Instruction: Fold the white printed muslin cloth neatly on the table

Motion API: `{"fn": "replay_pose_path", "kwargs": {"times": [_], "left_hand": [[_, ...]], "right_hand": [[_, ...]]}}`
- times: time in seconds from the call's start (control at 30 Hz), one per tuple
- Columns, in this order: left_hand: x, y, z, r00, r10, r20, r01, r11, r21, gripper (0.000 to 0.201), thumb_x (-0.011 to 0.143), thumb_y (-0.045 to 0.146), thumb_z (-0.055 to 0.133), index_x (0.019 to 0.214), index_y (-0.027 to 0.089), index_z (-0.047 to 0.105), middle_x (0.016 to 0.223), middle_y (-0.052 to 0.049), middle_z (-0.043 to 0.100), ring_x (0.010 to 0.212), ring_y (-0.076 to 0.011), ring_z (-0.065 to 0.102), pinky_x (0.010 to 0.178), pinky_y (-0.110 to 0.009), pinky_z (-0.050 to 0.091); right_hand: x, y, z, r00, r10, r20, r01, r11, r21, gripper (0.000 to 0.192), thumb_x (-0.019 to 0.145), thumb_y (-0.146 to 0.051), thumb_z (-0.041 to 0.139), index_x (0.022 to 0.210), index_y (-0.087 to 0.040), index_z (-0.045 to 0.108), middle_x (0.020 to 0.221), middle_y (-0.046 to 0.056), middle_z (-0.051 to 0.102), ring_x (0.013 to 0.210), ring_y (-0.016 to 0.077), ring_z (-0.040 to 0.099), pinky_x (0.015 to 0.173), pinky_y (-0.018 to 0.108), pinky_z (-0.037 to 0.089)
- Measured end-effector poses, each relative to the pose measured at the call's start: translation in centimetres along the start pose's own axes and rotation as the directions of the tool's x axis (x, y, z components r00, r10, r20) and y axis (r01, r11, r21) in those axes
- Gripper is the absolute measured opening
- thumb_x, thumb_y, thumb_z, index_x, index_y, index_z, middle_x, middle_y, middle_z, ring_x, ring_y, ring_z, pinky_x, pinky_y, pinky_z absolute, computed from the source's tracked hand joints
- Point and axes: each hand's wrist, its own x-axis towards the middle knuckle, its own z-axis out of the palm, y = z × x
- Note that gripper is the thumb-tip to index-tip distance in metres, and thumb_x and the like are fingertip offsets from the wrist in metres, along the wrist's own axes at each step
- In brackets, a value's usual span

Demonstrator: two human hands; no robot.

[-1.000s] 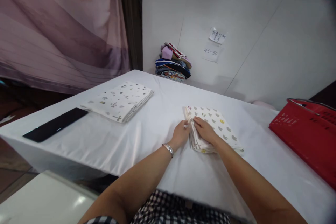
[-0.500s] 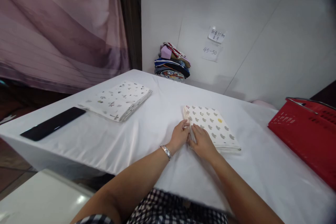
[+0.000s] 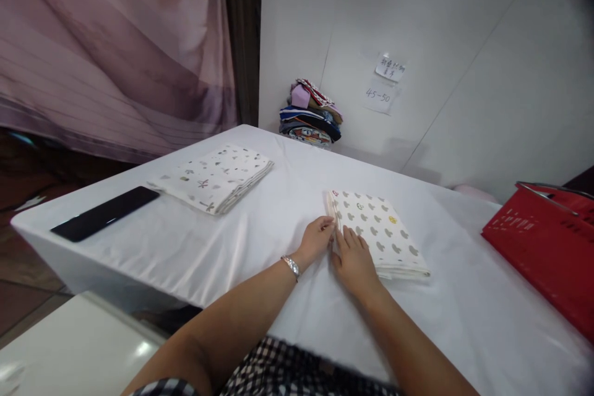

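Note:
A folded white cloth (image 3: 385, 229) with grey mouse-head prints and one yellow motif lies flat on the white-covered table (image 3: 297, 198). At its left edge, my left hand (image 3: 318, 237) has its fingers closed on the fold of the cloth; the fingertips are partly hidden. My right hand (image 3: 356, 263) rests on the cloth's near left corner, fingers stretched out flat over the print and thumb towards the left hand. Farther left lies a second folded cloth (image 3: 218, 176), white with small grey leaf and tree prints.
A black flat device (image 3: 106, 213) lies by the table's left edge. At the right stands a red basket (image 3: 538, 247) with a metal handle. Folded textiles (image 3: 310, 114) are piled at the back against the wall. A white glossy surface (image 3: 78, 346) is at lower left.
My right hand has loosened from the cloth's left edge and now lies flatter on top of it. My left hand stays at the edge. The view has shifted slightly.

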Motion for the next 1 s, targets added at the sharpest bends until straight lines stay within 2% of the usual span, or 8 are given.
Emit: {"fn": "replay_pose_path", "kwargs": {"times": [0.23, 0.4, 0.5, 0.57, 0.7, 0.87, 1.0], "left_hand": [[1.8, -0.5, 0.0, 0.999, 0.018, -0.043, -0.013, 0.994, 0.108, 0.03, 0.081, 0.029, 0.053, 0.107, 0.015, 0.061, 0.097, -0.008, 0.067, 0.076, -0.0149, 0.063, 0.07, -0.026, 0.049], [4.4, 1.0, 0.6, 0.986, 0.067, -0.152, -0.011, 0.94, 0.342, 0.033, 0.082, 0.031, 0.051, 0.11, 0.015, 0.06, 0.104, -0.009, 0.067, 0.09, -0.017, 0.062, 0.081, -0.027, 0.045], [6.0, 2.0, 1.3, 0.979, 0.082, -0.188, 0.005, 0.908, 0.419, 0.036, 0.08, 0.035, 0.056, 0.11, 0.014, 0.059, 0.11, -0.011, 0.065, 0.1, -0.0194, 0.06, 0.087, -0.027, 0.042], [6.7, 2.3, 1.9, 0.976, 0.089, -0.197, 0.013, 0.886, 0.464, 0.037, 0.077, 0.035, 0.06, 0.107, 0.014, 0.06, 0.109, -0.012, 0.065, 0.1, -0.0212, 0.059, 0.088, -0.029, 0.041], [7.5, 1.8, 2.8, 0.968, 0.132, -0.215, 0.011, 0.83, 0.558, 0.031, 0.077, 0.024, 0.057, 0.107, 0.013, 0.059, 0.111, -0.013, 0.062, 0.102, -0.0224, 0.057, 0.091, -0.032, 0.039], [7.9, 0.8, 2.5, 0.96, 0.194, -0.201, -0.026, 0.78, 0.626, 0.033, 0.082, 0.025, 0.048, 0.112, 0.014, 0.056, 0.115, -0.013, 0.06, 0.106, -0.0213, 0.056, 0.095, -0.032, 0.038], [7.6, 1.5, 2.3, 0.957, 0.253, -0.142, -0.086, 0.714, 0.695, 0.037, 0.081, 0.026, 0.049, 0.115, 0.012, 0.056, 0.121, -0.016, 0.055, 0.115, -0.0249, 0.05, 0.099, -0.036, 0.036]], "right_hand": [[0.1, -0.3, 0.1, 1.0, -0.011, -0.005, 0.011, 1.0, -0.003, 0.055, 0.09, -0.035, 0.038, 0.139, -0.01, 0.037, 0.144, 0.017, 0.034, 0.132, 0.0308, 0.03, 0.106, 0.045, 0.023], [0.1, -0.3, 0.4, 1.0, -0.006, -0.011, 0.006, 1.0, 0.019, 0.06, 0.088, -0.041, 0.041, 0.139, -0.008, 0.037, 0.145, 0.019, 0.032, 0.134, 0.0323, 0.028, 0.107, 0.046, 0.021], [0.0, -0.3, 0.5, 1.0, -0.014, -0.027, 0.015, 0.999, 0.045, 0.061, 0.088, -0.044, 0.042, 0.139, -0.01, 0.036, 0.146, 0.02, 0.03, 0.135, 0.0327, 0.026, 0.108, 0.047, 0.019], [-0.2, -0.3, 0.5, 0.999, -0.031, -0.03, 0.033, 0.997, 0.065, 0.061, 0.087, -0.046, 0.044, 0.14, -0.015, 0.036, 0.147, 0.018, 0.027, 0.136, 0.0331, 0.023, 0.108, 0.048, 0.018], [-0.4, -0.2, 0.0, 0.997, -0.072, 0.01, 0.07, 0.991, 0.111, 0.06, 0.085, -0.049, 0.048, 0.138, -0.021, 0.039, 0.15, 0.016, 0.021, 0.137, 0.0342, 0.017, 0.108, 0.05, 0.015], [-0.4, 0.1, -0.5, 0.993, -0.111, 0.024, 0.106, 0.98, 0.169, 0.06, 0.084, -0.049, 0.051, 0.137, -0.022, 0.04, 0.151, 0.015, 0.018, 0.138, 0.0352, 0.014, 0.108, 0.052, 0.015], [-0.5, 0.4, -0.9, 0.991, -0.137, 0.004, 0.133, 0.972, 0.193, 0.058, 0.084, -0.049, 0.051, 0.135, -0.022, 0.042, 0.151, 0.015, 0.019, 0.138, 0.0358, 0.015, 0.107, 0.054, 0.016]]}}
